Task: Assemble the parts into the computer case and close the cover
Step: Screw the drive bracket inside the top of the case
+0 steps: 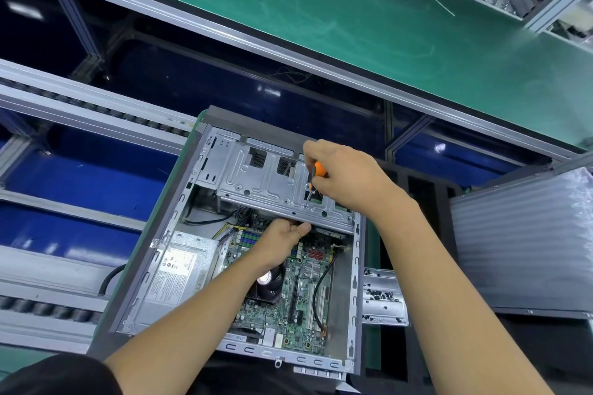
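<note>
An open computer case (179, 234) of grey sheet steel lies on its side on a green-edged counter (154, 234), cover off, its stamped and perforated walls framing the interior. The right hand (348, 178) curls its fingers (313, 149) around a screwdriver (316, 175) with an orange-and-black handle, the slim shaft angled down so that its tip meets the ribbed, galvanised drive cage (266, 183) at the far end of the case. The left hand (282, 242) reaches beneath the near lip of that cage, thumb against its edge and fingers tucked under out of sight; what they grip, if anything beyond the cage edge, cannot be told.

Below the hands, a green motherboard (301, 308) crowded with slots, small finned heatsinks and a round black cooler fan (268, 284) fills the floor of the case. A boxy silver power supply (181, 272) with a printed label sits in the left corner, and a black cable (322, 289) loops across the board.

Just beside the case on the right, a flat metal plate (383, 297) carries a scatter of small dark screws (380, 295). Further right stands a stack of translucent ribbed plastic sheets (519, 247). A scuffed green conveyor belt (321, 9) in aluminium framing crosses behind.
</note>
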A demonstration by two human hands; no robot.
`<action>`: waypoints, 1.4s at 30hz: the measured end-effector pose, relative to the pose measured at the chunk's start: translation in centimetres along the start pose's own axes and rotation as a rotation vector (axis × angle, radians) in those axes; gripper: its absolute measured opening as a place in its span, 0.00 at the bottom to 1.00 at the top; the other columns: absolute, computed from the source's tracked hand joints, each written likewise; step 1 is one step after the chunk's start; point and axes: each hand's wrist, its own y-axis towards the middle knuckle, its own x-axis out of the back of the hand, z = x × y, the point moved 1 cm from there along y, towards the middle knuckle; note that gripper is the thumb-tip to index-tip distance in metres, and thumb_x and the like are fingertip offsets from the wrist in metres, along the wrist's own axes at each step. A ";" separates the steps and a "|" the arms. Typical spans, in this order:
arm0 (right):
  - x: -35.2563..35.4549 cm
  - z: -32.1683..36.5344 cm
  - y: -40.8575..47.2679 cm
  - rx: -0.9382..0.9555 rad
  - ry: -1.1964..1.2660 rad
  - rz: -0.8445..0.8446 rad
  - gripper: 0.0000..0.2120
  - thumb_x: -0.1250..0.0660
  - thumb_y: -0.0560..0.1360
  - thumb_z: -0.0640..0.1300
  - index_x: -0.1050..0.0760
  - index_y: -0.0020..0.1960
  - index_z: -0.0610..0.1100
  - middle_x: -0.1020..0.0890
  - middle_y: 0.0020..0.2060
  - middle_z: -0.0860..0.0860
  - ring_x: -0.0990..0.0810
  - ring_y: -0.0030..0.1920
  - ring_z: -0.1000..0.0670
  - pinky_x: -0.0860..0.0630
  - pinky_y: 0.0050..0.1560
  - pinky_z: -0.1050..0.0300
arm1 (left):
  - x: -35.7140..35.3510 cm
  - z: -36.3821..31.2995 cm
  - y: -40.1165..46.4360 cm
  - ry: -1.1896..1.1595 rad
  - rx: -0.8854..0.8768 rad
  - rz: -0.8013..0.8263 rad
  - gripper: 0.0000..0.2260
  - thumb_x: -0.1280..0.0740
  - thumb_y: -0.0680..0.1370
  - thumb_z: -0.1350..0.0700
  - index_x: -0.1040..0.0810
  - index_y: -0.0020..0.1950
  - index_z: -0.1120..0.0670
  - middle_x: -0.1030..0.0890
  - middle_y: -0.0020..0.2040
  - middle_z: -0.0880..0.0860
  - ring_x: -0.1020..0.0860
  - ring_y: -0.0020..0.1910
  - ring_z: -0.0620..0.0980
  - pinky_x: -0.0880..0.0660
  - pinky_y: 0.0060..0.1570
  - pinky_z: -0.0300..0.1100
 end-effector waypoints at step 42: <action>0.5 -0.2 0.7 -0.092 -0.139 -0.103 0.07 0.36 0.78 0.48 0.35 0.49 0.53 0.26 0.39 0.54 0.28 0.33 0.50 0.40 0.31 0.56 | 0.1 0.2 -0.1 0.037 -0.084 -0.099 0.27 0.32 0.70 0.32 0.39 0.30 0.50 0.41 0.23 0.43 0.43 0.22 0.43 0.43 0.24 0.35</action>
